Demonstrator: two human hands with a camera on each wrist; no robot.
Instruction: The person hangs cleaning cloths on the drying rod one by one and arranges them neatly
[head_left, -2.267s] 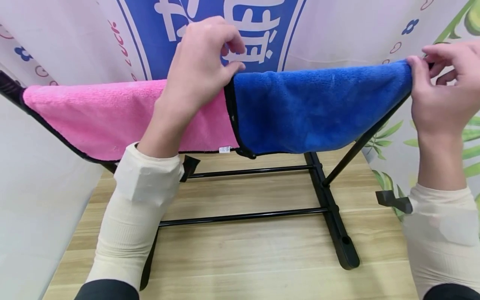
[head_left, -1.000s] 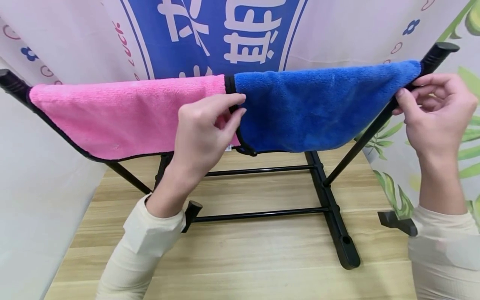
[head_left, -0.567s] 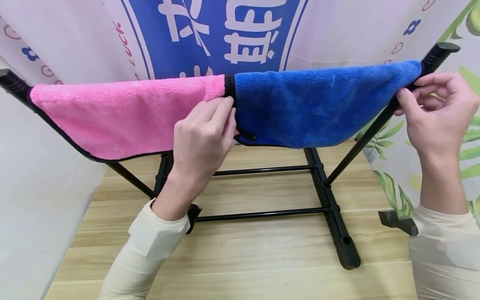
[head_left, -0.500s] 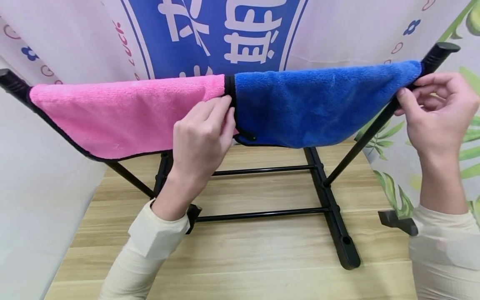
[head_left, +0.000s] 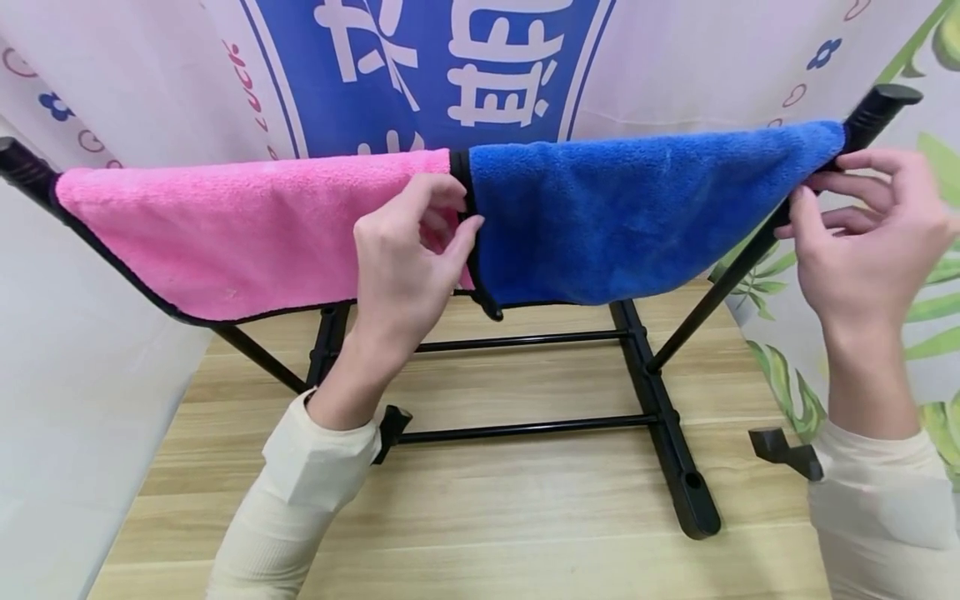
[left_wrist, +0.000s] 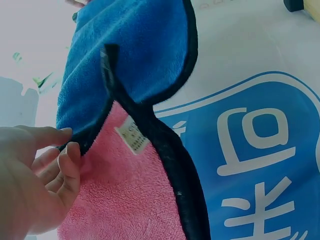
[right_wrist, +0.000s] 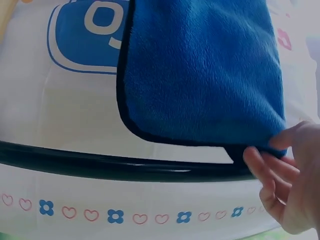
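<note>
A pink towel (head_left: 225, 233) and a blue towel (head_left: 637, 217), both edged in black trim, hang folded side by side across the top of a black rack (head_left: 667, 433). Their black edges meet at mid-bar, where my left hand (head_left: 401, 258) hovers with thumb and fingers parted. The left wrist view shows those fingertips beside the black trim (left_wrist: 90, 135), near a white label (left_wrist: 132, 136). My right hand (head_left: 873, 242) touches the blue towel's outer top edge at the rack's right tube, fingers loosely bent. In the right wrist view, the fingers (right_wrist: 270, 172) lie at the towel's corner.
The rack stands on a wood-grain table (head_left: 525, 517), its two crossbars (head_left: 525, 429) low between the feet. A printed curtain (head_left: 660, 67) hangs close behind. The rack's right arm ends in a black cap (head_left: 888, 96).
My left hand came down from the top bar, pinched the black trim, then parted its fingers. My right hand moved down from the blue towel's top corner and its fingers have loosened. The towels hang nearly the same.
</note>
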